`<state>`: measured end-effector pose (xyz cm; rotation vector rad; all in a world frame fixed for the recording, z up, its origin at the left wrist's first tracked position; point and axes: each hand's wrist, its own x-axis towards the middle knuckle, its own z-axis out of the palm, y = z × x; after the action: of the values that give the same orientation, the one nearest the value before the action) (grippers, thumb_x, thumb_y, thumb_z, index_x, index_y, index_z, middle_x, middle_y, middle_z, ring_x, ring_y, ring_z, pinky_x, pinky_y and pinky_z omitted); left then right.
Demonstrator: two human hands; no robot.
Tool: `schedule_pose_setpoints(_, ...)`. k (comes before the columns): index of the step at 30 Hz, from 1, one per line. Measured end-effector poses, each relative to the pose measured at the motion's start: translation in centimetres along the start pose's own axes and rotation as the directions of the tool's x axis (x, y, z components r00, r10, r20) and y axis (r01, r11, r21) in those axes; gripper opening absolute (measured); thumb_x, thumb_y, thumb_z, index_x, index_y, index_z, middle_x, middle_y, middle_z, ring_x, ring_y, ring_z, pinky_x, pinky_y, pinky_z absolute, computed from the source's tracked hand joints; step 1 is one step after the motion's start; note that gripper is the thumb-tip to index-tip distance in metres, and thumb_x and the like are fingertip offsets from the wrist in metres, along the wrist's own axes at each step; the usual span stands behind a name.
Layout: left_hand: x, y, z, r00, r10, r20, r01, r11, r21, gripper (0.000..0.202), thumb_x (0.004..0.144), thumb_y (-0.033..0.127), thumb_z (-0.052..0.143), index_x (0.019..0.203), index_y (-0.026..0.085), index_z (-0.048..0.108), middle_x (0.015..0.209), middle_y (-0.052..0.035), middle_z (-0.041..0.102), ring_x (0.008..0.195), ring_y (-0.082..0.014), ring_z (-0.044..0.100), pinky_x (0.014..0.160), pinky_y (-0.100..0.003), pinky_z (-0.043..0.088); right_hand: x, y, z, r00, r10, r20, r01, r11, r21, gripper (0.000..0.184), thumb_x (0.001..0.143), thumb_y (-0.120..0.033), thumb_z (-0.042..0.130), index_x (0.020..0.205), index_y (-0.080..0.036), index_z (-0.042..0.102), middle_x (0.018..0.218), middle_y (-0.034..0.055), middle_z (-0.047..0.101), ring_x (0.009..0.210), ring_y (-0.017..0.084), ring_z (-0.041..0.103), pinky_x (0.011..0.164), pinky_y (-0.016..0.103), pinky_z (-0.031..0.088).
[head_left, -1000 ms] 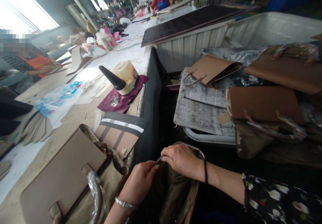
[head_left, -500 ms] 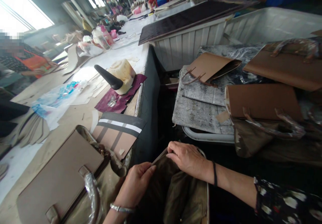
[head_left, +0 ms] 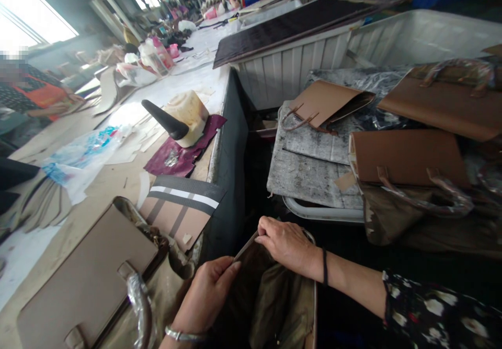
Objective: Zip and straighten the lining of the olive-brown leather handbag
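left hand (head_left: 209, 289): thumb and fingers pinch the rim (head_left: 246, 246) of an open brown bag (head_left: 284, 307).
right hand (head_left: 288, 247): closed on the same rim, farther right.
bag position: near centre, right of the worktable (head_left: 117, 175); lower part in shadow, so its support cannot be told.
rim change: hands wider apart than one second ago, so a longer length is held straight between them.
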<state>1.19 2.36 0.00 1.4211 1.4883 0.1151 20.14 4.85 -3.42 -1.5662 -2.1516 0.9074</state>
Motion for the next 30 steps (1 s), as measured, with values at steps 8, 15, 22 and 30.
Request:
schedule_pose_setpoints(8,-0.3,0.0,0.0,1.0,-0.007,0.007,0.007,1.0,0.011,0.039,0.077,0.047,0.04,0.066,0.012,0.052,0.055,0.0034,0.034,0.053,-0.01,0.03,0.047,-0.021,0.025,0.6,0.1,0.3,0.998,-0.025,0.061,0.024,1.0,0.018,0.022,0.084,-0.029,0.047,0.105,-0.03,0.05,0.094,-0.002,0.058,0.081,0.016,0.058,0.066,0.026,0.036)
schedule_pose_setpoints(15,-0.4,-0.4,-0.3,1.0,0.004,-0.003,-0.005,1.0,-0.027,0.039,0.077,0.045,0.043,0.068,0.011,0.057,0.057,0.0011,0.045,0.055,-0.0112,0.038,0.049,-0.021,0.03,1.3,0.1,0.8,0.996,-0.055,0.068,0.054,0.998,0.013,0.011,0.083,-0.031,0.048,0.089,-0.028,0.057,0.085,-0.003,0.058,0.078,0.015,0.056,0.063,0.026,0.034)
schedule_pose_setpoints(22,-0.2,0.5,-1.3,0.982,-0.022,0.185,0.075,0.956,-0.284,0.038,0.069,0.046,0.055,0.082,0.01,0.059,0.066,-0.0018,0.057,0.063,-0.0148,0.049,0.059,-0.023,0.039,1.9,-0.3,1.1,0.993,-0.093,0.066,0.09,0.995,0.042,0.008,0.082,-0.027,0.051,0.085,-0.025,0.058,0.084,-0.0022,0.058,0.076,0.014,0.055,0.061,0.024,0.033)
schedule_pose_setpoints(30,1.5,0.5,-1.9,0.96,-0.101,0.262,0.166,0.957,-0.238,0.044,0.065,0.052,0.059,0.076,0.009,0.06,0.061,0.0004,0.056,0.053,-0.0101,0.045,0.05,-0.02,0.034,2.5,0.2,1.5,0.992,-0.114,0.055,0.11,0.991,0.078,0.006,0.08,-0.024,0.053,0.082,-0.023,0.058,0.082,-0.0017,0.058,0.074,0.013,0.055,0.06,0.023,0.032)
